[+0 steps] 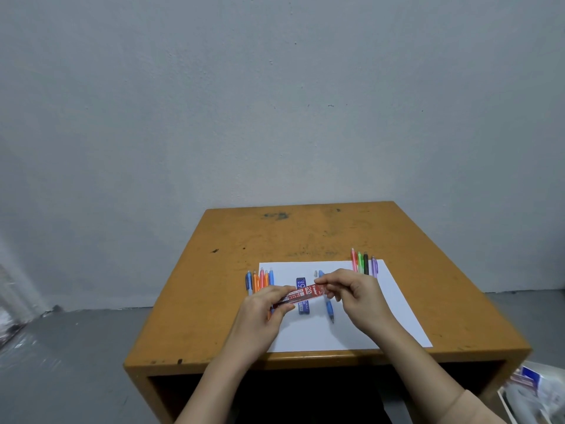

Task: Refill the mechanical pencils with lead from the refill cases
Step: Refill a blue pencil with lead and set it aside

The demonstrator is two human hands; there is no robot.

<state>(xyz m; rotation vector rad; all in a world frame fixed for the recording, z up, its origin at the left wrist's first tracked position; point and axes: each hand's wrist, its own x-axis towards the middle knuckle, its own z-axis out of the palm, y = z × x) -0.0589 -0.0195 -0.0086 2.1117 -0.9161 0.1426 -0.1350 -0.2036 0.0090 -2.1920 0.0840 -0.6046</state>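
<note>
Head view, lower centre of the frame: both hands are up over the tabletop (275,234), and between them sits the red refill case (305,292), tilted with its right end higher. The left hand (267,306) has its fingers curled round the lower-left end, its grip clamped on the case. The right hand (354,289) pinches the upper-right end between thumb and forefinger, and its other fingers hang loosely curled, holding nothing. So both grips are closed on the one case. It is off the surface, just above the blue refill case (303,309), which lies on the white sheet of paper (351,332).

My read is that this is the opening step, with the right hand working the cap end to free some lead. Whether the case is open yet, I cannot tell.

Partly under the right hand, a blue pencil (329,309) lies on the paper, tip toward the bottom of the frame, and it is likely the one due for lead. A row of pencils (260,280) lies at the paper's left edge. A second row of pencils (363,264) lies at its upper right corner, and no hand touches either row.

The next move calls for a steady left hold and a light pull at that end. Then a gentle tip should do it, since thin lead would snap or scatter easily.
</note>
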